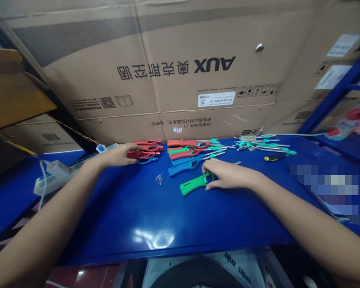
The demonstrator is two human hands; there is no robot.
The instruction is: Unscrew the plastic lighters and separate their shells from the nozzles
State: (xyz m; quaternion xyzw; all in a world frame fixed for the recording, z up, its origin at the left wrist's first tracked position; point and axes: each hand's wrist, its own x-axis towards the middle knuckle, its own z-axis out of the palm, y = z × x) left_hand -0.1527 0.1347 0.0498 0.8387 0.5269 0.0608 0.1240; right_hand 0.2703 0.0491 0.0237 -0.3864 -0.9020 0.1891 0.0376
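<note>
Right of the small screws, a green lighter extends leftward from the right hand — the nearer one — whose thumb and fingers pinch its trigger end; its long axis slants slightly away towards that hand. It looks smooth, with a dark slot. Beyond and left of the screws, the left hand touches red lighters, its grip unclear.

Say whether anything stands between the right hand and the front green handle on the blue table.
Nothing visible does: the right hand has its thumb and fingers at the looped end of the front green handle. The nearest blue handle lies beyond it, not between.
</note>
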